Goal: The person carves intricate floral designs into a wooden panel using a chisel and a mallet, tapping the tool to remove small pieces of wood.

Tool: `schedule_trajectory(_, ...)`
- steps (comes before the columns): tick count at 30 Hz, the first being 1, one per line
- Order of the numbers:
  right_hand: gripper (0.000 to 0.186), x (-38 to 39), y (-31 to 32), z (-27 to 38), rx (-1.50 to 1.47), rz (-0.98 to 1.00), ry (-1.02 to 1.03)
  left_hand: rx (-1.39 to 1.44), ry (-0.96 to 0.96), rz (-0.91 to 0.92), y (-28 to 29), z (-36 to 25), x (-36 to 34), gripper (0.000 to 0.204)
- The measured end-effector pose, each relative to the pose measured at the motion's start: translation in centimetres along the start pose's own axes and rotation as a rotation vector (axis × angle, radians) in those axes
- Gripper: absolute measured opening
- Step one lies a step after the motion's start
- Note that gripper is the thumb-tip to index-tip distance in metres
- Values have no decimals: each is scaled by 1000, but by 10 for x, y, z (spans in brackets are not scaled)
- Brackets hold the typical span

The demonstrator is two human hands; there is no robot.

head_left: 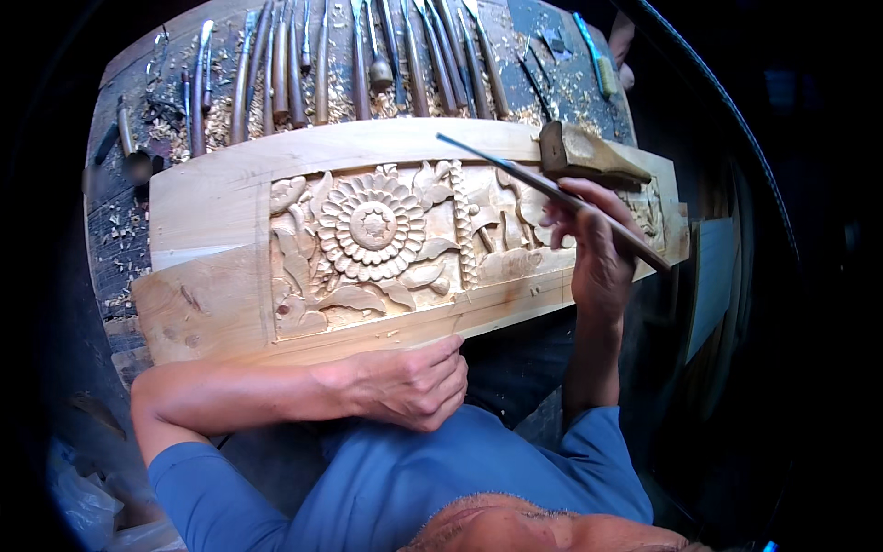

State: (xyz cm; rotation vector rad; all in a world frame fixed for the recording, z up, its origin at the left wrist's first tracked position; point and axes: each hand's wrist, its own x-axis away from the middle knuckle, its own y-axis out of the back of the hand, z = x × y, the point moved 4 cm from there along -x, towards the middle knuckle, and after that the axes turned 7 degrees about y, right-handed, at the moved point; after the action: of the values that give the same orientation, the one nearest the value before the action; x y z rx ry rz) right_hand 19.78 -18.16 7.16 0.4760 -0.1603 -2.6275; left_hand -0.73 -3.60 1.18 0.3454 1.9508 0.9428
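Observation:
A long pale wooden board (pixel 212 212) lies across the bench in front of me, carved in relief with a round many-petalled flower (pixel 371 225), leaves and a twisted rope-like divider (pixel 464 225). In my right hand (pixel 602 244), above the right part of the carving, is a slim carving chisel (pixel 515 172). Its thin blade points up and left, off the wood, and the handle end sticks out past my palm at lower right. My left hand (pixel 409 382) is curled into a loose fist at the board's near edge, with nothing visible in it.
A worn wooden block, perhaps a mallet (pixel 589 152), rests on the board's far right. Several chisels and gouges (pixel 359 69) line the far side of the dark bench (pixel 115 235) among shavings. A brush (pixel 602 69) lies at far right. Plastic bags (pixel 87 501) sit at lower left.

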Motion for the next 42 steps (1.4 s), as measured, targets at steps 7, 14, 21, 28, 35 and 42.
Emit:
schedule_trajectory(7,28,-97,-51,-24,37,125,129,-27,-34,-70,-11,-1,0,24)
schedule_trajectory(14,31,-143,-144,-8,-121,372,36,-184,-36,-7,0,-7,-1,16)
schedule_trajectory(21,29,-149,-280,23,-85,546,239,-124,-34,63,-1,-8,5,14)
schedule_trajectory(28,23,-161,-368,2,94,620,261,-180,-115,79,4,-9,8,14)
schedule_trajectory(35,18,-164,-377,-19,252,546,326,-177,-79,15,-8,-8,0,16)
schedule_trajectory(42,20,-105,-212,73,155,194,1001,-362,-290,46,8,-12,-11,30)
